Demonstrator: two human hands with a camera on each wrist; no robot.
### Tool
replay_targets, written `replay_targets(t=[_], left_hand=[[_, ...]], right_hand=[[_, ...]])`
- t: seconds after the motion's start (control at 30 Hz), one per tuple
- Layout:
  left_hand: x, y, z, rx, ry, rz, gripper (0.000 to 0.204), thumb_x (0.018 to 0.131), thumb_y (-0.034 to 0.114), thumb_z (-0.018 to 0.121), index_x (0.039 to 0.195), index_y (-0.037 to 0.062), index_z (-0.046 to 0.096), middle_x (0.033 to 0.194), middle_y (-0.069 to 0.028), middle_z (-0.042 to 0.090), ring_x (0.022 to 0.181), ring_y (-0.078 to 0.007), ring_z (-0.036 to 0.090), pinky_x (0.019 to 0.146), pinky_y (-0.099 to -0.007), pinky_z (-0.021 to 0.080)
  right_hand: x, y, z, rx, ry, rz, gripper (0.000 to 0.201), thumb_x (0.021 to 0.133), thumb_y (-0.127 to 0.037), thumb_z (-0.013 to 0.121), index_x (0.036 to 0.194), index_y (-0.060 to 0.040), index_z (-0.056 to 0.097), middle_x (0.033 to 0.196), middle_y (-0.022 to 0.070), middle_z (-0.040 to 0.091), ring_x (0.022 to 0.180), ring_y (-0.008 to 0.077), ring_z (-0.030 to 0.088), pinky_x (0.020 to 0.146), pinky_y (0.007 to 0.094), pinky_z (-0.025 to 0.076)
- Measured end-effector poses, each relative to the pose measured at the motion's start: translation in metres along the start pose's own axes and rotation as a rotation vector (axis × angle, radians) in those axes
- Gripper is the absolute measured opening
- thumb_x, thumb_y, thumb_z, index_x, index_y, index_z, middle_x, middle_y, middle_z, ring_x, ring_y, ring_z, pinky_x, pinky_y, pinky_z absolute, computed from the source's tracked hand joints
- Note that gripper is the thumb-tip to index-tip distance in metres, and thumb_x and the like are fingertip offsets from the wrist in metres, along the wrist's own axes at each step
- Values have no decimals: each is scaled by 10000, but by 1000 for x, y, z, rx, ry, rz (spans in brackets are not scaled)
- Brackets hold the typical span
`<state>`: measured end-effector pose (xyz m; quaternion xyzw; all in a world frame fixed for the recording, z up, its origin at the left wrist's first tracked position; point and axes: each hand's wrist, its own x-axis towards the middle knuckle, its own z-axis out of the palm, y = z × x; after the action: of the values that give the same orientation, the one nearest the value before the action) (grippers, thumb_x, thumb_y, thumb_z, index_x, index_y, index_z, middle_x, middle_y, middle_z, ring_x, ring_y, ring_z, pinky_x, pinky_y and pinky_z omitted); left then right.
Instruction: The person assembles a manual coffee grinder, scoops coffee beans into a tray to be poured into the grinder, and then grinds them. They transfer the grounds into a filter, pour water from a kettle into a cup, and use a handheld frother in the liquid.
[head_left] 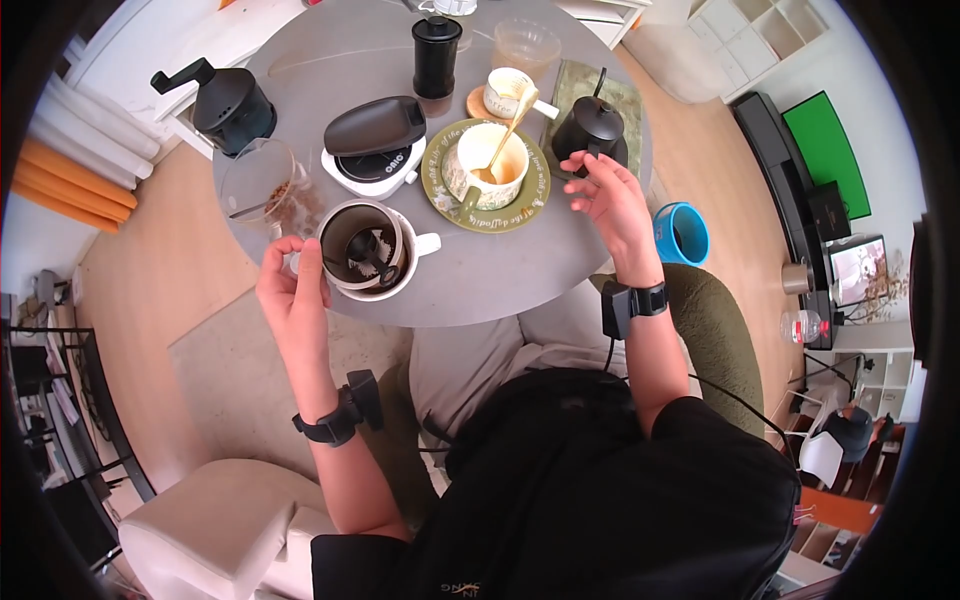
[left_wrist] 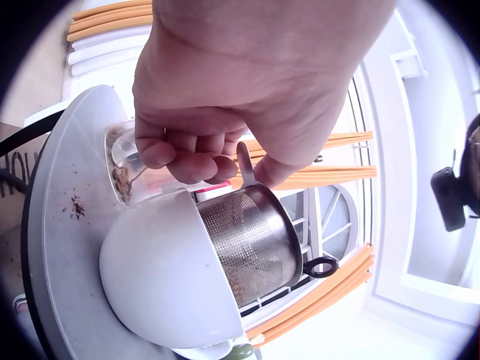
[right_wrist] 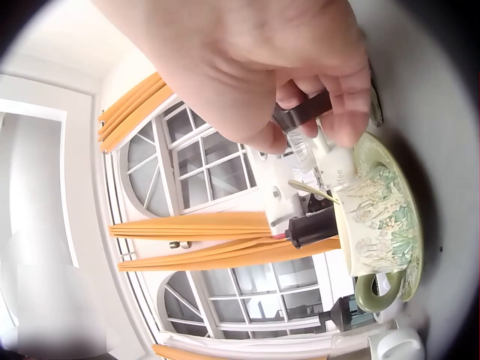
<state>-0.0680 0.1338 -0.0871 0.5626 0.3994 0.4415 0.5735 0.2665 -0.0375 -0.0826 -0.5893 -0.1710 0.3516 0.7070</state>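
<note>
A metal mesh filter [head_left: 362, 245] [left_wrist: 251, 244] sits partly raised inside a white cup [head_left: 425, 243] [left_wrist: 161, 270]. My left hand [head_left: 298, 285] [left_wrist: 240, 97] pinches the filter's small metal tab between thumb and fingers. Dark grounds show around a small black part within the filter. On the right, my right hand [head_left: 618, 212] [right_wrist: 262, 67] holds the dark handle [right_wrist: 304, 112] of a small black kettle [head_left: 590, 122], fingers and thumb curled round it. The kettle stands upright on a green mat [head_left: 625, 95].
Between the hands, a patterned cup [head_left: 490, 190] with a gold spoon [head_left: 518, 120] stands on a green plate [head_left: 442, 205]. Behind are a scale [head_left: 385, 180] bearing a black tray, a white cup [head_left: 505, 90] and a black cylinder [head_left: 436, 60]. A clear container [head_left: 255, 185] and black grinder [head_left: 232, 110] stand left.
</note>
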Motion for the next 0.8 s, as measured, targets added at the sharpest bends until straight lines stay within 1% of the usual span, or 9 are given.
replay_targets(t=[0.1, 0.17, 0.23, 0.27, 0.33, 0.43, 0.53, 0.67, 0.8], left_hand=[[-1, 4, 0, 13, 21, 29, 126, 1023, 196, 650, 1015, 74, 617, 630, 47, 526, 568, -44, 447, 550, -219, 341], [-1, 6, 0, 27, 42, 55, 124, 1021, 186, 654, 1019, 68, 616, 673, 42, 554, 611, -48, 471, 588, -216, 364], [0, 5, -2, 207, 114, 252, 143, 1014, 168, 660, 1068, 41, 622, 870, -2, 636, 756, -70, 537, 680, -221, 401], [-1, 7, -2, 205, 115, 251, 143, 1014, 168, 660, 1068, 41, 622, 870, -2, 636, 756, -70, 537, 680, -221, 401], [-4, 16, 2, 408, 181, 377, 197, 1006, 146, 661, 1150, 15, 635, 1086, -36, 660, 907, -95, 581, 735, -230, 420], [-6, 21, 3, 431, 173, 439, 273, 1000, 129, 657, 1241, 5, 638, 1190, -46, 658, 978, -118, 596, 767, -239, 448], [-7, 21, 3, 318, 153, 396, 295, 961, 82, 648, 1242, -6, 628, 1273, -86, 660, 994, -171, 624, 829, -311, 463], [-6, 17, 2, 236, 147, 402, 295, 957, 25, 605, 1249, -3, 636, 1288, -89, 654, 1006, -173, 629, 838, -306, 466], [-7, 16, 4, 194, 153, 399, 302, 950, -12, 577, 1246, -2, 642, 1276, -98, 656, 1012, -170, 635, 833, -297, 466]], right_hand=[[4, 2, 7, 15, -2, 29, 178, 1026, -234, 638, 1023, -56, 648, 985, 76, 710, 758, 136, 677, 623, 270, 533], [8, 8, 4, 26, 20, -1, 215, 1038, -260, 623, 919, -80, 616, 859, 34, 661, 688, 106, 611, 564, 254, 455], [7, 8, 3, 8, 65, -30, 256, 1044, -278, 614, 868, -95, 582, 799, 12, 607, 650, 89, 550, 544, 245, 401], [6, 8, 3, -8, 109, -59, 304, 1049, -297, 605, 816, -109, 548, 740, -10, 554, 613, 72, 489, 523, 237, 347], [6, 6, -11, 14, 109, -65, 327, 1051, -308, 599, 797, -116, 528, 723, -19, 522, 601, 66, 446, 518, 234, 321], [0, -6, -20, 42, 137, -78, 370, 1050, -310, 595, 750, -131, 471, 689, -33, 459, 570, 55, 375, 500, 229, 271], [-5, -22, -38, -20, 162, -179, 397, 1040, -284, 595, 704, -137, 444, 647, -29, 433, 526, 58, 336, 481, 237, 233], [-7, -56, -64, -193, 118, -253, 411, 1032, -252, 587, 671, -125, 439, 622, -30, 416, 521, 61, 304, 474, 254, 207], [2, -80, -85, -254, 77, -216, 396, 1013, -216, 573, 657, -135, 419, 611, -37, 409, 527, 57, 307, 473, 254, 210]])
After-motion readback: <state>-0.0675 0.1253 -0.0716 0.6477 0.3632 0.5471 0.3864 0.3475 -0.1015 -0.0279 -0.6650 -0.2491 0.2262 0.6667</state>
